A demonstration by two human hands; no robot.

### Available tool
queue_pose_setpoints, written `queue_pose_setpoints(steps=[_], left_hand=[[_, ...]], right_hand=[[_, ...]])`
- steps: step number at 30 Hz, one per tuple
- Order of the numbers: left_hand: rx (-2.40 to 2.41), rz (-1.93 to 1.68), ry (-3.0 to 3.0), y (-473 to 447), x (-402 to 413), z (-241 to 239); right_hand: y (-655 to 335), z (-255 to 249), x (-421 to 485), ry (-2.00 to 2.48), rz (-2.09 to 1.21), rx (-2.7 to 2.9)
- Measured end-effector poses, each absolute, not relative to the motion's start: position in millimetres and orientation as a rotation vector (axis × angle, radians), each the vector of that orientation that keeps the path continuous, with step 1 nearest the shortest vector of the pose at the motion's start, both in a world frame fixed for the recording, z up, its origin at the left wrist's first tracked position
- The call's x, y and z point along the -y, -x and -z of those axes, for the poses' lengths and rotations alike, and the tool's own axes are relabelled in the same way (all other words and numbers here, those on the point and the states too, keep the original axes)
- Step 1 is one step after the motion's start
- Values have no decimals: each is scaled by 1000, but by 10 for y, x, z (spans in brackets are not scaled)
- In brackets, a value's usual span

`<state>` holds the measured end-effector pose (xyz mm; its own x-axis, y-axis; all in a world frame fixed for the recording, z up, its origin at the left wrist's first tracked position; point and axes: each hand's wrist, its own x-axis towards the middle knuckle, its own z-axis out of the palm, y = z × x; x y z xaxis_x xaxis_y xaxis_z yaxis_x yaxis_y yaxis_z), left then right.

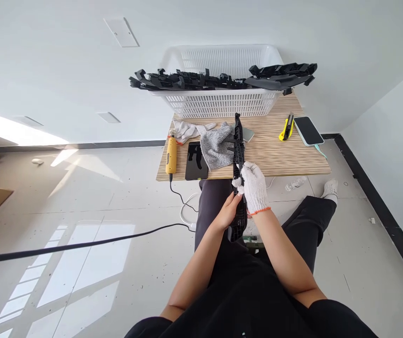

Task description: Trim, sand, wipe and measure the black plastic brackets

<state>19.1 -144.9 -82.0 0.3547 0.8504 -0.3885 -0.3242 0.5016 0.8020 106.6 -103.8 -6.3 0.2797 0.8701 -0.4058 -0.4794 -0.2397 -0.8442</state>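
Note:
A long, narrow black plastic part (239, 152) with ribs and clips is held over my lap, its far end reaching above the table. Bare, my left hand (228, 211) is closed around its near half, thumb on top. My right hand (253, 184), in a white knit glove with an orange cuff, closes on the same part a little farther along; whether its fingertips hold anything else is hidden. Beyond the hands a grey cloth (216, 149) lies on the table, partly behind the part. Beside the cloth rests a loose white glove (188, 131).
On the wooden table (265, 155) stands a white basket (219, 102) topped with similar black parts (187, 80). A yellow corded tool (171, 156) and a black tablet-like device (196, 162) lie left; a yellow utility knife (286, 127) and a phone (308, 131) lie right. A black cable (92, 244) crosses the left side.

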Motion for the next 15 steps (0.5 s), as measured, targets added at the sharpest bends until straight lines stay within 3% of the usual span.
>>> queue_pose_setpoints(steps=[15], left_hand=[[-829, -746, -656, -106, 1449, 870]], right_hand=[[-1074, 202, 1011, 1263, -1236, 552]])
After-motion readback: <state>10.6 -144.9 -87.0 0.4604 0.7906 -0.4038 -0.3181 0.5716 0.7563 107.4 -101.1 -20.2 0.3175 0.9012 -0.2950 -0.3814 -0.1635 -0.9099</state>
